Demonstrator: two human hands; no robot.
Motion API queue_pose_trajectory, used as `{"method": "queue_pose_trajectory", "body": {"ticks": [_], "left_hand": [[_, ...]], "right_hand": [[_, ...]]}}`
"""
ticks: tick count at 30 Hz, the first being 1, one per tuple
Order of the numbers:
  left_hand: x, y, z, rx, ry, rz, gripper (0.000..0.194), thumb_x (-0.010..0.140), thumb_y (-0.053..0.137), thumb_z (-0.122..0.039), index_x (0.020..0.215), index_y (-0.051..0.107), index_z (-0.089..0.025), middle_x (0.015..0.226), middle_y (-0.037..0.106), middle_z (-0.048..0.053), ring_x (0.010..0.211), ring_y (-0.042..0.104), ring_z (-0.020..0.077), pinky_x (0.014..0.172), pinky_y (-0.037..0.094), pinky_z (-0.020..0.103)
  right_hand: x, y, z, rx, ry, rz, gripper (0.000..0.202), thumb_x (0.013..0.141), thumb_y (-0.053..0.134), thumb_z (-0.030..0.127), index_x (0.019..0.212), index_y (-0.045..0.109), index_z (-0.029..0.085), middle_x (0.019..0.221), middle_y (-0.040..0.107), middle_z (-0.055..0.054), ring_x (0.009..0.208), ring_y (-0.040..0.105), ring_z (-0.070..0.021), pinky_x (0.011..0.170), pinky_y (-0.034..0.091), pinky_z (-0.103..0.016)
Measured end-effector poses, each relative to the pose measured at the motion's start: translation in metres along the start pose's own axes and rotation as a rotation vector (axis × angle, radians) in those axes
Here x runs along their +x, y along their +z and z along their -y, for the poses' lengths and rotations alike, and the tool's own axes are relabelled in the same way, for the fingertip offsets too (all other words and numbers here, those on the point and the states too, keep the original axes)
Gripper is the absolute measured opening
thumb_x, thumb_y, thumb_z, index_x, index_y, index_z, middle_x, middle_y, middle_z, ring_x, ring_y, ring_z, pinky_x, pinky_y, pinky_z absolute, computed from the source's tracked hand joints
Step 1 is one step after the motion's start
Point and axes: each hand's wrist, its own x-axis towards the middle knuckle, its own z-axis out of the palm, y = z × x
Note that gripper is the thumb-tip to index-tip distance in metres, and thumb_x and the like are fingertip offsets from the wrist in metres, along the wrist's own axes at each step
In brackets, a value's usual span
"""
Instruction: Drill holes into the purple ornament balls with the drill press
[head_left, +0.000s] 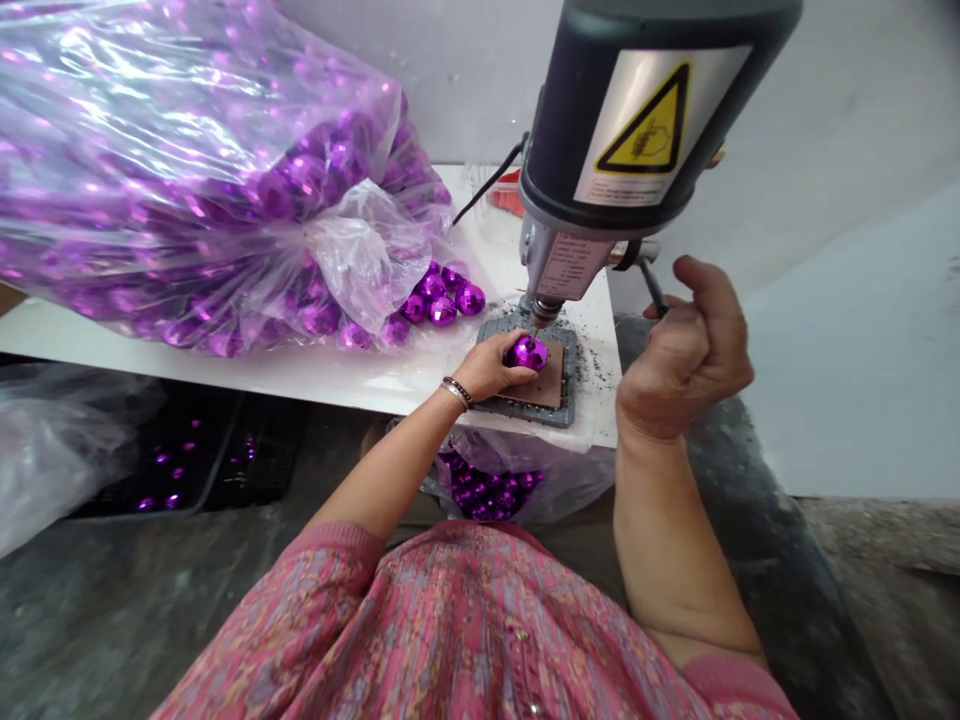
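A bench drill press (622,120) with a warning label stands at the table's right end. Under its chuck (545,308), my left hand (491,368) grips a shiny purple faceted ball (528,352) between thumb and fingers. The ball rests over a brown board (551,375) on the grey drill base (568,408). The bit's tip is at the top of the ball; I cannot tell whether it has entered. My right hand (686,345) is closed around the drill's feed lever (652,288), with one finger raised.
A large clear plastic bag (187,180) of purple balls covers the table's left, with several loose balls (442,310) at its mouth. Dark shavings lie around the base. Below the front edge hangs an open bag with purple balls (495,490). Black crates (187,450) stand lower left.
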Motion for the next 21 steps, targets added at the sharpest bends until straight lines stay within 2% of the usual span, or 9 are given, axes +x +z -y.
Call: {"method": "queue_pose_trajectory", "body": {"ticks": [2, 5, 7, 10, 11, 13, 16, 19, 21], "left_hand": [[-0.001, 0.000, -0.001, -0.002, -0.011, -0.002, 0.063, 0.075, 0.082, -0.023, 0.135, 0.066, -0.014, 0.126, 0.073, 0.009, 0.116, 0.066, 0.0248, 0.106, 0.049, 0.035], [-0.001, 0.001, 0.000, -0.003, -0.015, -0.016, 0.066, 0.075, 0.082, -0.023, 0.137, 0.064, -0.012, 0.129, 0.072, 0.012, 0.119, 0.066, 0.0258, 0.106, 0.049, 0.034], [-0.001, 0.002, 0.001, -0.012, -0.008, -0.017, 0.065, 0.075, 0.083, -0.024, 0.136, 0.065, -0.012, 0.128, 0.072, 0.011, 0.119, 0.066, 0.0261, 0.106, 0.050, 0.035], [-0.001, 0.003, 0.002, -0.052, 0.002, -0.021, 0.059, 0.074, 0.083, -0.025, 0.130, 0.068, -0.016, 0.121, 0.075, 0.007, 0.115, 0.067, 0.0251, 0.103, 0.052, 0.034], [-0.002, 0.003, 0.003, -0.068, 0.000, -0.026, 0.059, 0.074, 0.083, -0.026, 0.130, 0.068, -0.016, 0.120, 0.075, 0.006, 0.113, 0.068, 0.0246, 0.102, 0.052, 0.034], [-0.006, 0.000, 0.004, -0.092, -0.003, -0.024, 0.061, 0.074, 0.083, -0.027, 0.132, 0.066, -0.016, 0.120, 0.074, 0.007, 0.110, 0.068, 0.0239, 0.101, 0.054, 0.035], [-0.019, -0.010, 0.010, -0.091, 0.080, 0.054, 0.068, 0.069, 0.087, -0.028, 0.133, 0.066, -0.016, 0.127, 0.071, 0.011, 0.116, 0.067, 0.0254, 0.104, 0.053, 0.038], [-0.028, -0.027, 0.021, -0.064, 0.178, 0.120, 0.079, 0.059, 0.094, -0.030, 0.133, 0.068, -0.021, 0.142, 0.064, 0.013, 0.118, 0.065, 0.0263, 0.104, 0.053, 0.039], [-0.025, -0.041, 0.028, -0.068, 0.136, 0.047, 0.069, 0.071, 0.087, -0.036, 0.135, 0.067, -0.023, 0.141, 0.065, 0.013, 0.107, 0.068, 0.0226, 0.097, 0.056, 0.036]], "right_hand": [[-0.006, 0.000, -0.005, -0.020, 0.014, -0.007, 0.040, 0.095, 0.037, 0.038, 0.118, 0.068, 0.027, 0.085, 0.060, 0.000, 0.082, 0.062, -0.0050, 0.085, 0.058, -0.027], [-0.012, 0.000, -0.009, -0.026, -0.006, -0.015, 0.041, 0.093, 0.040, 0.041, 0.109, 0.072, 0.021, 0.081, 0.063, -0.001, 0.075, 0.060, -0.0054, 0.077, 0.058, -0.026], [-0.006, 0.000, -0.004, -0.020, -0.023, -0.031, 0.043, 0.093, 0.041, 0.042, 0.104, 0.074, 0.017, 0.079, 0.063, -0.002, 0.071, 0.059, -0.0046, 0.073, 0.056, -0.024], [0.025, 0.002, 0.015, -0.024, -0.046, -0.050, 0.047, 0.095, 0.039, 0.041, 0.107, 0.075, 0.013, 0.075, 0.062, -0.002, 0.066, 0.054, -0.0018, 0.070, 0.052, -0.022], [0.039, 0.004, 0.022, -0.018, -0.056, -0.018, 0.046, 0.094, 0.040, 0.038, 0.105, 0.075, 0.012, 0.070, 0.060, -0.001, 0.061, 0.049, -0.0001, 0.064, 0.047, -0.019], [0.066, 0.007, 0.037, 0.007, 0.017, 0.073, 0.041, 0.093, 0.041, 0.029, 0.102, 0.077, 0.012, 0.069, 0.060, 0.000, 0.059, 0.046, 0.0024, 0.061, 0.041, -0.015], [0.088, 0.009, 0.048, 0.008, 0.121, 0.113, 0.040, 0.091, 0.039, 0.021, 0.097, 0.078, 0.013, 0.073, 0.063, 0.003, 0.064, 0.048, 0.0043, 0.069, 0.040, -0.017], [0.086, 0.009, 0.048, -0.001, 0.136, 0.085, 0.041, 0.089, 0.039, 0.027, 0.098, 0.078, 0.017, 0.074, 0.065, 0.006, 0.065, 0.049, 0.0042, 0.069, 0.036, -0.021], [0.081, 0.008, 0.046, -0.004, 0.136, 0.083, 0.042, 0.089, 0.040, 0.031, 0.098, 0.078, 0.018, 0.074, 0.065, 0.008, 0.063, 0.047, 0.0049, 0.067, 0.034, -0.022]]}}
